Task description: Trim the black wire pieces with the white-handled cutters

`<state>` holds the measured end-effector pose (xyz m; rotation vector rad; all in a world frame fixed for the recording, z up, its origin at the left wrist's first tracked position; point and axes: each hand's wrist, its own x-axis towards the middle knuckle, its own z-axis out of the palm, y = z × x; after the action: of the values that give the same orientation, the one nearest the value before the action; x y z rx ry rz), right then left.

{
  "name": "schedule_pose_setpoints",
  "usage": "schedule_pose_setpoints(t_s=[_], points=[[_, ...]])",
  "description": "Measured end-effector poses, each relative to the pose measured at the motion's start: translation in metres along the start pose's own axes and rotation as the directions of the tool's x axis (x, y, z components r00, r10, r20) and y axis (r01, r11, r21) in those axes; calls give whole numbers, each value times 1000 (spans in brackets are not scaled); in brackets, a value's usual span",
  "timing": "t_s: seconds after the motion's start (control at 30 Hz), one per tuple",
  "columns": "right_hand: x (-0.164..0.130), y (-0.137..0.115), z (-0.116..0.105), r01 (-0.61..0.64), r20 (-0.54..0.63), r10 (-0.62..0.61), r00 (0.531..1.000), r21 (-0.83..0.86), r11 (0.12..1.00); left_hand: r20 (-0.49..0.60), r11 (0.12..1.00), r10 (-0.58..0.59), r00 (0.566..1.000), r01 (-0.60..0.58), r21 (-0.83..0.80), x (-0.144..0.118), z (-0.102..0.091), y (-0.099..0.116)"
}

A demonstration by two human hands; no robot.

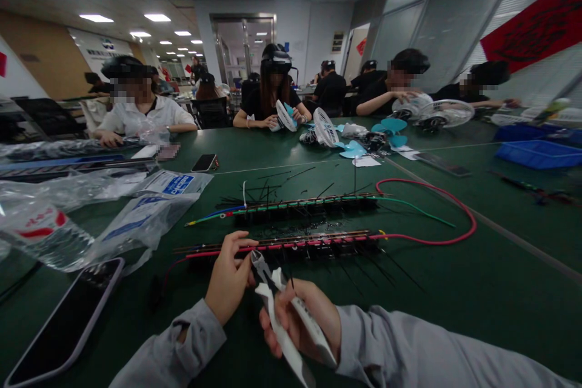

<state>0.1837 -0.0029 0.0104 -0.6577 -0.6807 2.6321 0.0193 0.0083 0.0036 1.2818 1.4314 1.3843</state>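
Note:
My right hand [304,321] is wrapped round white-handled diagonal cutting pliers [278,294], their jaws pointing up and left. The jaws are close to the fingers of my left hand [231,279], which curl over the left part of a long black strip assembly [336,248] with a thick red wire [207,253] along it. Whether those fingertips pinch a small piece is hidden. Black cable-tie tails stick out from the strip. Behind it lies a second, similar strip [304,209] with green and blue wires at its left end and a green wire at its right.
At left lie a phone [66,321], a water bottle [50,233] and clear plastic bags [150,209]. Another phone [205,162] is farther back. Fan parts [352,148] and a blue tray [541,154] are towards the far right. Several people sit around the green table [454,291].

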Motion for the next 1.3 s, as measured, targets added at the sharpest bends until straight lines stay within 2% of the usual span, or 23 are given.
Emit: schedule_pose_setpoints(t_s=[0.23, 0.97, 1.3], points=[[-1, 0, 3, 45, 98, -53, 994, 83, 996, 13, 1000, 2, 1000, -2, 1, 1, -1, -3], [-1, 0, 4, 52, 30, -54, 998, 54, 997, 6, 1000, -2, 1000, 2, -13, 1, 0, -4], [0, -2, 9, 48, -73, -50, 996, -37, 998, 3, 1000, -10, 1000, 10, -14, 1, 1, -1]])
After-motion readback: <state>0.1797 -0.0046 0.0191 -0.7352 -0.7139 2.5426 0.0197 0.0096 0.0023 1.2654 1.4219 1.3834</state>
